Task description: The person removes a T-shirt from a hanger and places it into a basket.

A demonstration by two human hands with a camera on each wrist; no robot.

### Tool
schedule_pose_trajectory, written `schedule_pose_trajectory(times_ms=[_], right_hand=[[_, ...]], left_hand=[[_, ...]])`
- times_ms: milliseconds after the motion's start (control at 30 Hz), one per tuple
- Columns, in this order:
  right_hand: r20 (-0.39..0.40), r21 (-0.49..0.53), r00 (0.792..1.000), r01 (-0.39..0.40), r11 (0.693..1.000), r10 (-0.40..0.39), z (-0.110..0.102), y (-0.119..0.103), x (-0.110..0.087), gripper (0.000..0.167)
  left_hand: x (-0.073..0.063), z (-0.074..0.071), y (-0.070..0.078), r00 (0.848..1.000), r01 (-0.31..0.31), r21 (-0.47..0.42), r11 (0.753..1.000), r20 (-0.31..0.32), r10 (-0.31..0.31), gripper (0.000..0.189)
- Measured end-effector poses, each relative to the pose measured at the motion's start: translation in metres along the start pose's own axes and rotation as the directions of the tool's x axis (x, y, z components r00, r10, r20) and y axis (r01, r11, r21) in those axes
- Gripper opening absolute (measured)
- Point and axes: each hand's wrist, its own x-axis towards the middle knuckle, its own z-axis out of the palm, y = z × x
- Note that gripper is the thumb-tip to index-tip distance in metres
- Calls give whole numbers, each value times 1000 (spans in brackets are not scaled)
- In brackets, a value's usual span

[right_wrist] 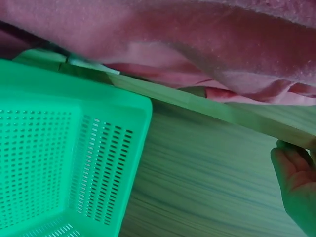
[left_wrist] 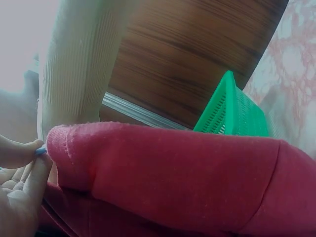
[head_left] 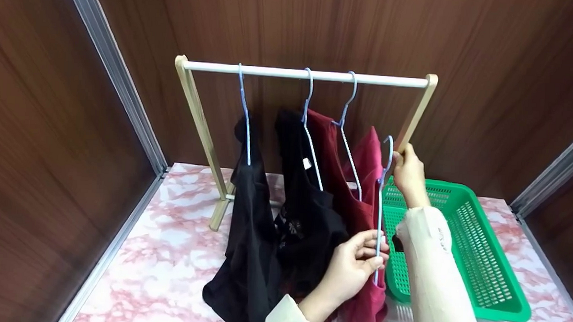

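Note:
A blue-white hanger (head_left: 379, 220) carries a pink garment (head_left: 365, 300), its hook in front of and below the rail. My left hand (head_left: 349, 267) pinches the hanger's lower wire between thumb and fingers, and in the left wrist view the garment (left_wrist: 187, 173) hides most of that hanger. At the rack's right side, my right hand (head_left: 410, 175) grips the slanting wooden post (head_left: 418, 114). Fingers round the post (right_wrist: 222, 111) show in the right wrist view too. From the white rail (head_left: 276, 72) hang a dark red garment (head_left: 332, 168) and two black garments (head_left: 249, 208).
A green perforated basket (head_left: 500, 255) stands to the right of the rack, beside and beneath my right forearm. The pink-and-white marbled surface (head_left: 139, 266) lies under everything. Brown wood-grain panels (head_left: 274, 28) close off the back and both sides.

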Motion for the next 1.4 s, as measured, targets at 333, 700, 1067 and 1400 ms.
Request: schedule_pose_trajectory(times_ms=[333,700,1067,1400], right_hand=[[-48,71,998,-34,997,38,-6,4,-4,21],[-239,229,958,-101,968,156,-17,2,-15,39],[-107,410,941,335,848,-320,-27,-8,-41,19],[255,481,783,406,777,-568,-44,3,-49,30]], left_hand=[[-2,2,-3,999,-27,76,997,32,25,38],[2,-1,0,998,-6,66,998,69,2,38],[2,-5,-1,997,3,61,998,82,-8,38],[3,-12,-3,985,69,-18,997,160,-65,42]])
